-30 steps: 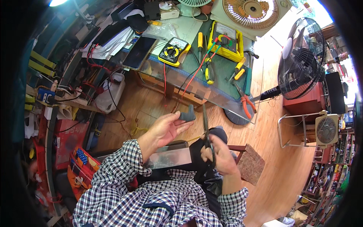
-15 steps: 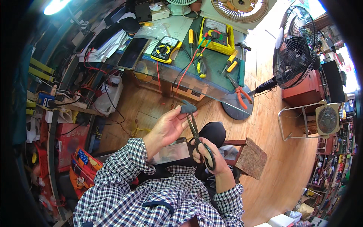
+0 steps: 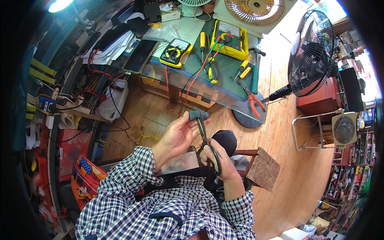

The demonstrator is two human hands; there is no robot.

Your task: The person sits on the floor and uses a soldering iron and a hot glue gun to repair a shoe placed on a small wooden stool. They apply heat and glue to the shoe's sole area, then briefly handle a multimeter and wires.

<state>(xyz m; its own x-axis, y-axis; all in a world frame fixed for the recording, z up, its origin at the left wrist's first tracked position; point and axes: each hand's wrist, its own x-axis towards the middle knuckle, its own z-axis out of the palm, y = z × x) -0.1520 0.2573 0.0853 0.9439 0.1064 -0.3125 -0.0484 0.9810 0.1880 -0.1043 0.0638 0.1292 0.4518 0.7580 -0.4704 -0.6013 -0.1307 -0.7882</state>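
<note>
In front of my body, my left hand [image 3: 175,137] is closed on a small dark grey-blue piece [image 3: 196,115], pinched by the thumb and fingers. Whether it is cloth or something stiffer, I cannot tell. My right hand [image 3: 225,161] grips dark-handled scissors [image 3: 202,131], fingers in the loops. The blades point up and away and lie close together, their tips against the grey-blue piece. From here it is unclear whether the piece sits between the blades or just beside them.
On the glass-topped table ahead [image 3: 188,80] lie two multimeters, the left one yellow-black [image 3: 175,53], the other in a yellow case [image 3: 227,40]. Screwdrivers and orange-handled pliers [image 3: 253,105] rest near its right edge. A black standing fan [image 3: 312,52] rises at right; a stool [image 3: 262,170] stands beside me.
The scissors have shifted slightly left and up, and their blade tips now overlap the grey-blue piece. My left hand stays nearly where it was.
</note>
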